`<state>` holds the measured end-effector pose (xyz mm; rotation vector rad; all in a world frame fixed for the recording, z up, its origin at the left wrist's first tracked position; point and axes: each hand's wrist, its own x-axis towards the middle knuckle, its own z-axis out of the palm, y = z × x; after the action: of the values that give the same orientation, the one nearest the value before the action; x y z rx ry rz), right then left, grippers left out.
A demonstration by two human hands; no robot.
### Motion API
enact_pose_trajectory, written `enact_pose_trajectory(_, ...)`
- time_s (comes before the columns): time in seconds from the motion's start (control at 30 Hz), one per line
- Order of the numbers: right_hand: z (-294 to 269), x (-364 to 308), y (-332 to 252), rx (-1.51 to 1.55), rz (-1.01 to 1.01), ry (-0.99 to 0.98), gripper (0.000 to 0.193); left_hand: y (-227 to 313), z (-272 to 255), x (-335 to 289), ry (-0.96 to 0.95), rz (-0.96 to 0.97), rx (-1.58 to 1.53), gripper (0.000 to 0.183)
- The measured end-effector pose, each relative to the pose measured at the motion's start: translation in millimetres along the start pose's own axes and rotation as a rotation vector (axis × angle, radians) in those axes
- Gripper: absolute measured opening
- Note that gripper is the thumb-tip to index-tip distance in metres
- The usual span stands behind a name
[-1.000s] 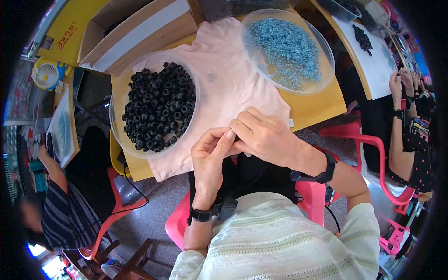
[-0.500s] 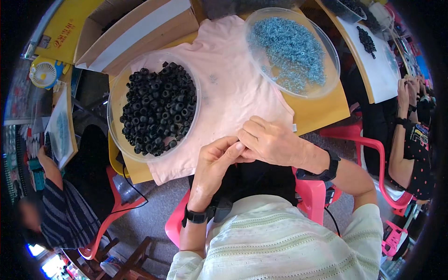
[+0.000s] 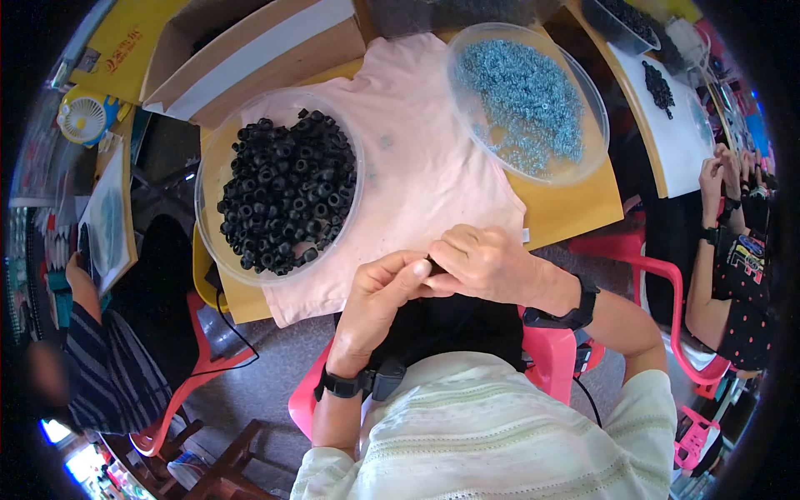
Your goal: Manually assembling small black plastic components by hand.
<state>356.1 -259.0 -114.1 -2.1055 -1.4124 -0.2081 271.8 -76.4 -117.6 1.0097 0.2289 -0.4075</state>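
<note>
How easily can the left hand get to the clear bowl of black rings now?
Probably yes: the left hand is beside the bowl of black rings, with only pink cloth between, though its fingers pinch a small dark part.

Single head-worn fisheye view, looking steeply down from above the person's chest, close to both hands (image 3: 442, 275) meeting at centre, yellow table (image 3: 575, 212) ahead toward the top, edges bending at the dark rim, neighbouring workers at both sides.
</note>
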Motion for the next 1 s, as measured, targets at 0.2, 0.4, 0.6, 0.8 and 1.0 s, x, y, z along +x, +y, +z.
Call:
enact_pose_trajectory(0.2, -13.0, 10.9, -4.0, 0.063, 0.044, 0.002, 0.026, -8.6, 2.8, -4.3, 0.089, 0.047, 0.016, 0.030)
enact_pose_trajectory(0.4, -19.3, 18.7, -13.8, 0.127, 0.114, -0.004, 0.026, 0.0, 29.5, 3.8, 0.411, 0.693, 0.419, 0.030)
enact_pose_trajectory(0.6, 9.5, 4.1, -8.8, 0.588, 0.321, -0.027, 0.018, 6.1, 38.4, 28.8, 0.310, 0.831, 0.731, 0.021)
enact_pose_trajectory(0.8, 25.4, 3.9, -0.5, 0.554, 0.272, 0.115, 0.011, -0.9, 34.0, 46.9, 0.405, 0.816, 0.666, 0.024)
enact_pose_trajectory(1.0, 23.1, 9.8, -3.0, 0.477, 0.269, 0.124, 0.011, -2.8, 33.0, 48.9, 0.449, 0.751, 0.609, 0.026)
